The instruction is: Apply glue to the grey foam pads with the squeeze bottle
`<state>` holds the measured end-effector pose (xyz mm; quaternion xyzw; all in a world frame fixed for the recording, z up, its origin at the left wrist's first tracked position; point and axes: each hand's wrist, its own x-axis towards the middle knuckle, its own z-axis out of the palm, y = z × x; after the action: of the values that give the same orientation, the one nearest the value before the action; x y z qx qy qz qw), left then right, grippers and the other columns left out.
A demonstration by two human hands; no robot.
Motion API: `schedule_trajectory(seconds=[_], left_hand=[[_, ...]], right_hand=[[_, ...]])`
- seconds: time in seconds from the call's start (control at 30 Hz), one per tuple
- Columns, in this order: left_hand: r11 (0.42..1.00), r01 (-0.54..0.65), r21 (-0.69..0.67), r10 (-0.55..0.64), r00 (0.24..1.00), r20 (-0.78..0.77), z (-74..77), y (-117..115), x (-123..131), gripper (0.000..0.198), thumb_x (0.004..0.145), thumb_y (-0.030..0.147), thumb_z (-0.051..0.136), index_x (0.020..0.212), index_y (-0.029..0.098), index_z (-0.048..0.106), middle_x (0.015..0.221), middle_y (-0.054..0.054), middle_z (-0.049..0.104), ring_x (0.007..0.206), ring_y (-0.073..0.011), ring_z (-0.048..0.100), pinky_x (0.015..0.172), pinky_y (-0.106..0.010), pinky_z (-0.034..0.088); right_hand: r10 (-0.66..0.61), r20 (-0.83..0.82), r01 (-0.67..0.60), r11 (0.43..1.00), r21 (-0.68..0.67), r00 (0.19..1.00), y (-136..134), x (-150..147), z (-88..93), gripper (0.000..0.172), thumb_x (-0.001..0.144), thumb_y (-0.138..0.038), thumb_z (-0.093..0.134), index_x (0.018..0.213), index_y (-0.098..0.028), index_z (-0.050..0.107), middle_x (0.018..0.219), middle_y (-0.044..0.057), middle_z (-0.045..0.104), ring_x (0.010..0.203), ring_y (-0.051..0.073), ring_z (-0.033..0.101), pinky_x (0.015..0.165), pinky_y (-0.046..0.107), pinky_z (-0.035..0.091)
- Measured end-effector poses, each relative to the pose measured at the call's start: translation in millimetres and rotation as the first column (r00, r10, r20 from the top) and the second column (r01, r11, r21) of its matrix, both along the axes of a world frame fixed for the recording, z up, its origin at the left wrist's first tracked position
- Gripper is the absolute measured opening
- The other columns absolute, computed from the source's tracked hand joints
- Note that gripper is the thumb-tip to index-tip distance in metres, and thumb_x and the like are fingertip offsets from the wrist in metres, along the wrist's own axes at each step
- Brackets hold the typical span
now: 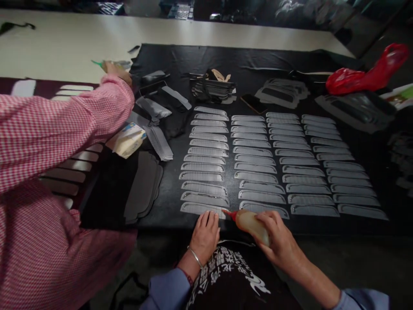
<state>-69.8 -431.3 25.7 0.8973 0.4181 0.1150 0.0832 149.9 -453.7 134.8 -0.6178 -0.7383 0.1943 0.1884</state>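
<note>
My right hand (274,234) is wrapped round a yellowish squeeze bottle (253,226) with a red nozzle, tilted so that its tip points left. The tip is at the right end of the nearest grey strip (200,208) in the leftmost column. My left hand (205,234) lies at the table's front edge, fingers on or just against that strip, with nothing gripped. Four columns of similar curved grey strips (258,162) cover the black sheet, many with a shiny line along their upper edge.
A co-worker's checkered sleeve (64,129) reaches in from the left. Stacked grey pieces (143,185) and a crumpled packet (129,140) lie left of the columns. Behind are a bundle (213,90), a phone (254,103) and a red plastic bag (364,77).
</note>
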Motion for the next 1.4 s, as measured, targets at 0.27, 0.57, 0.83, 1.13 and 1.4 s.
schedule_trajectory(seconds=[0.27,0.57,0.83,1.13,1.4], left_hand=[[0.999,-0.029,0.031,0.03,1.0,-0.002,9.6,-2,6,0.04,0.082,0.02,0.051,0.122,0.022,0.051,0.118,-0.015,0.053,0.111,-0.0293,0.048,0.089,-0.046,0.046],[0.998,-0.056,0.042,0.055,0.998,0.038,4.1,-6,7,0.042,0.079,0.016,0.053,0.121,0.022,0.054,0.118,-0.015,0.05,0.112,-0.0311,0.045,0.089,-0.048,0.046],[0.997,-0.064,0.044,0.062,0.997,0.035,4.4,-7,8,0.04,0.081,0.016,0.05,0.121,0.021,0.053,0.119,-0.016,0.05,0.114,-0.0308,0.045,0.09,-0.048,0.045],[0.995,-0.097,0.018,0.097,0.995,-0.004,0.2,-10,9,0.039,0.085,0.023,0.047,0.12,0.008,0.049,0.12,-0.016,0.054,0.116,-0.0298,0.047,0.094,-0.045,0.044],[0.994,-0.107,-0.004,0.107,0.992,0.06,-6.0,-11,8,0.039,0.086,0.022,0.044,0.124,0.01,0.046,0.123,-0.016,0.053,0.119,-0.0287,0.045,0.095,-0.047,0.042]], right_hand=[[-0.036,-0.017,0.036,0.999,-0.008,0.999,-13,9,-2.5,0.036,0.078,-0.014,0.052,0.112,-0.021,0.04,0.099,0.01,0.046,0.088,0.022,0.054,0.074,0.037,0.051],[-0.05,-0.044,0.049,0.999,-0.009,0.998,-29,13,-3.8,0.036,0.078,-0.015,0.052,0.112,-0.02,0.041,0.098,0.01,0.048,0.087,0.021,0.055,0.072,0.035,0.052],[-0.046,-0.028,0.047,0.998,0.05,0.999,-25,16,-7.0,0.037,0.077,-0.014,0.053,0.111,-0.021,0.04,0.097,0.009,0.047,0.087,0.022,0.055,0.073,0.037,0.052],[0.019,-0.05,-0.017,0.999,0.05,0.999,-3,5,-10.0,0.038,0.076,-0.012,0.053,0.111,-0.021,0.041,0.099,0.009,0.046,0.089,0.022,0.053,0.074,0.038,0.051],[0.068,-0.117,-0.065,0.998,0.026,0.991,16,-6,-14.0,0.034,0.075,-0.015,0.056,0.107,-0.02,0.046,0.096,0.009,0.051,0.088,0.022,0.053,0.075,0.037,0.05]])
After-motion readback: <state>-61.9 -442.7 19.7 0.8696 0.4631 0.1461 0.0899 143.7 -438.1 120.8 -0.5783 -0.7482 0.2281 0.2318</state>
